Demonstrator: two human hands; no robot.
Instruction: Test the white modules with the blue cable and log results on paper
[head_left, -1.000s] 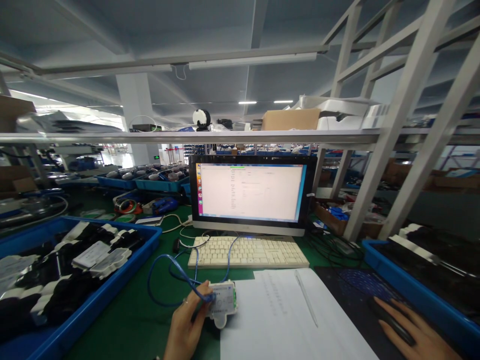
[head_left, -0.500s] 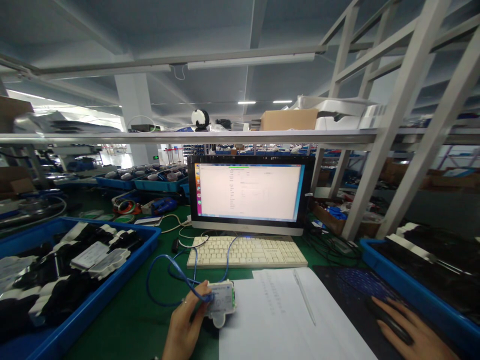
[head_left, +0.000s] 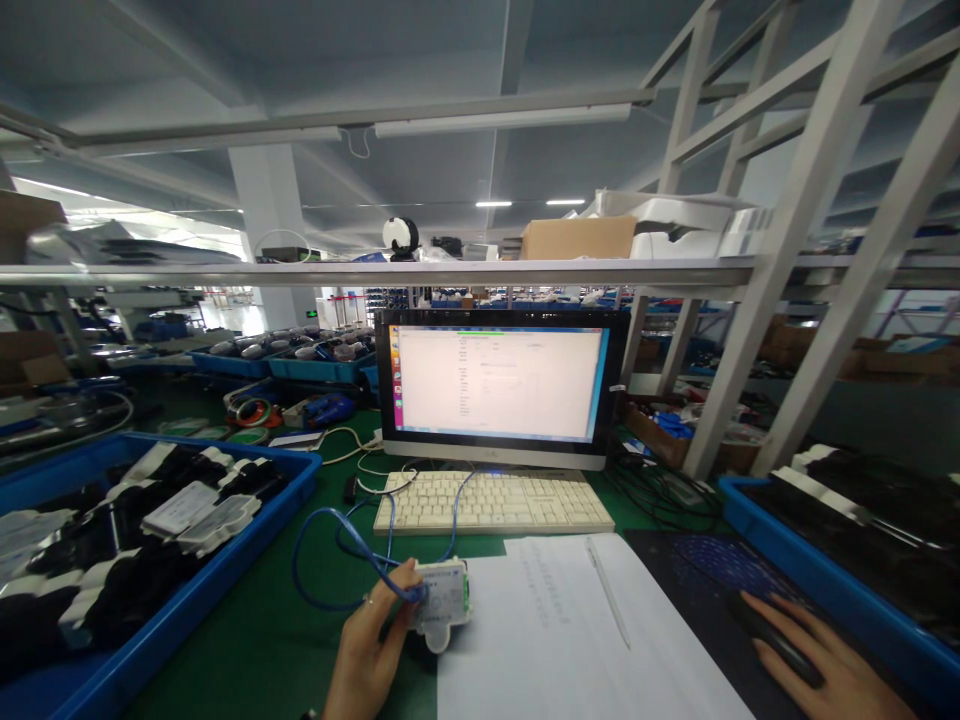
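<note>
Nothing can be read: the marks on the screen (head_left: 495, 385), the white module (head_left: 448, 603) and the sheet of paper (head_left: 555, 655) (a faint column there) are too blurred.

White module (head_left: 445, 598), green right edge, looped blue cable (head_left: 334, 512) at its left, black mouse (head_left: 783, 643) on mat (head_left: 712, 560)

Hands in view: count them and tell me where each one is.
2. The left hand holds the white module at the left edge of the paper; the right hand holds the black mouse, right of the paper.
</note>
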